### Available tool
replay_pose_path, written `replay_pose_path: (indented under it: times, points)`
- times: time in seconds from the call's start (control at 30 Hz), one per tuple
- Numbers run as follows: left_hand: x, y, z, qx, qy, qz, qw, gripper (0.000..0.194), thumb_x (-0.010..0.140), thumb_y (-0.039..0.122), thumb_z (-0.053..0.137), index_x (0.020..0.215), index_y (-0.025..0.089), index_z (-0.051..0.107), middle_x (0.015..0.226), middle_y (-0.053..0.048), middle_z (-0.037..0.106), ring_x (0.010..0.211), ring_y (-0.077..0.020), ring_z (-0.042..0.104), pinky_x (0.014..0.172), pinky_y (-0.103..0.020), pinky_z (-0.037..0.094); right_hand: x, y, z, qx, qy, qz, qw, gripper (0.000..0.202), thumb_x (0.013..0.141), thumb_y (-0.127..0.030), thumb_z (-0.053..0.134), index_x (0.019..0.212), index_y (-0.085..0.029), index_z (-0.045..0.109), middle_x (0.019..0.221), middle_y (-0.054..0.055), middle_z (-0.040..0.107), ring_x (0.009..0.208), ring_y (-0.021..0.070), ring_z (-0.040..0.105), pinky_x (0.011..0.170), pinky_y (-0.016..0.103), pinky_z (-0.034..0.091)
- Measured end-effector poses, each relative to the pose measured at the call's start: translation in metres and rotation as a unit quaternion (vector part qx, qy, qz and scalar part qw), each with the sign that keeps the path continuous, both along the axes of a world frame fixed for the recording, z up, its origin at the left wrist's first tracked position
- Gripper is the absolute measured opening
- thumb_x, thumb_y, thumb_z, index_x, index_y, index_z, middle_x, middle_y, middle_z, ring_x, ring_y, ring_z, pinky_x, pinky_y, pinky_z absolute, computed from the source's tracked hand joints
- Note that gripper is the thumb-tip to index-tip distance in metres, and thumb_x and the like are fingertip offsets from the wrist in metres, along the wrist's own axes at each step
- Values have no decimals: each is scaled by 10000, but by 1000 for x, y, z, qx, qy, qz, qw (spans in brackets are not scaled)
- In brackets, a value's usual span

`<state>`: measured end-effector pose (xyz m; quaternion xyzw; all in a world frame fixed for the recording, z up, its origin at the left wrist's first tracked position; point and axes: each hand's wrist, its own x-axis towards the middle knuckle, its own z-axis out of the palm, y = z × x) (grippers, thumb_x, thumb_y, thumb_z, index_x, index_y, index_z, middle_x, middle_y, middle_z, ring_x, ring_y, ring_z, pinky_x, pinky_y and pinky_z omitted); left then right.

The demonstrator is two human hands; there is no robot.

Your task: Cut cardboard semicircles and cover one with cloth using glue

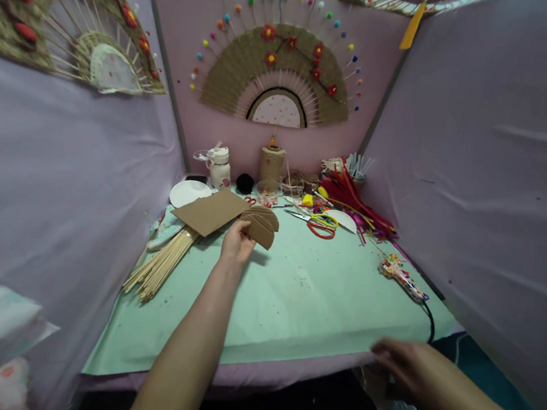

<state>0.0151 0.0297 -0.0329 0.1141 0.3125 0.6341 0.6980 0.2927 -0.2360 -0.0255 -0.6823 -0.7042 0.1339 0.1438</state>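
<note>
Showing only as a blur at the worktop's (321, 305) front edge, close to its right corner, my right hand (398, 363) keeps its fingers hard to make out; I cannot tell whether they are spread, pressed together or holding anything. Both my forearms are cut off by the frame, as are the left fan (11, 9) and the upper right fan (381, 2). My left hand (237, 244), reaching over the worktop left of its middle, pinches a stack of brown half-discs (264, 232) by their near left side. The half-discs project beyond my fingers, away from me and to the right, with their rounded edges spread; their overlap hides the exact count. Just left of them lies a card sheet (209, 212), whose contact with the stack I cannot determine. The sheet covers the far ends of the sticks (163, 266), which lie along the worktop's left edge, and part of a white disc (187, 191). Beyond the half-discs, towards the back edge, are the scissors (321, 225) and a twine spool (271, 163). The glue gun (403, 278) lies near the right edge.
</note>
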Motion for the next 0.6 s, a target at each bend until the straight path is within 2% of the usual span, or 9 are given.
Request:
replay_pose_path:
  times: [0.03,0.13,0.2,0.27,0.3,0.37,0.43,0.53,0.6]
  points:
    - [1,-1,-1,-2,3,-8,1000,155,651,35,551,728,161,597,734,-6,641,711,-115,603,747,-256,495,-9,32,6,-33,54,37,997,204,847,-415,508,842,-343,699,709,77,711,645,244,686,588,344,520]
    - [5,-3,-5,-3,19,-22,1000,154,652,42,552,736,162,601,726,-12,641,709,-122,609,729,-261,507,-43,126,13,47,211,62,974,363,828,-428,557,1160,-281,580,1039,97,686,932,241,667,755,371,544]
    - [9,-4,-9,2,33,-27,999,165,651,48,557,761,159,607,752,-25,655,726,-132,617,724,-274,515,-70,177,4,82,309,67,945,542,759,-396,647,1256,-245,492,1188,126,609,1051,240,618,776,364,548]
    - [12,-4,-15,12,49,-26,998,161,647,56,564,767,156,604,780,-34,663,752,-139,625,731,-277,514,-95,215,-13,58,379,81,920,745,659,-335,745,1310,-210,405,1199,135,590,989,226,633,755,361,551]
    - [14,-4,-18,23,62,-29,997,162,645,63,569,773,153,606,794,-38,665,761,-142,628,739,-279,511,-104,229,-23,45,400,90,911,746,645,-293,752,1297,-199,400,1145,116,617,932,211,644,765,361,546]
    - [16,-5,-25,43,101,-35,993,159,641,70,590,774,156,600,789,-27,657,745,-131,623,736,-262,497,-113,246,-39,70,413,88,904,501,715,-245,668,1176,-192,479,1025,68,660,885,195,637,777,351,529]
    - [18,-5,-29,62,162,-32,984,201,624,53,628,790,164,603,798,-16,652,747,-123,617,751,-250,480,-108,254,-47,110,389,93,910,300,771,-227,591,1063,-197,531,982,43,669,880,192,622,793,339,506]
    - [19,-6,-33,168,325,-7,931,410,567,-29,653,906,200,623,970,-29,658,931,-147,620,898,-280,444,-88,255,-50,134,317,135,929,241,820,-214,545,1061,-205,547,1013,38,667,906,193,607,818,319,471]
    - [20,-7,-35,210,389,-32,897,509,541,-67,633,965,215,643,1022,-45,655,997,-179,606,960,-322,420,-78,256,-51,107,251,155,950,254,816,-186,562,1069,-200,556,1008,47,671,910,199,601,815,315,455]
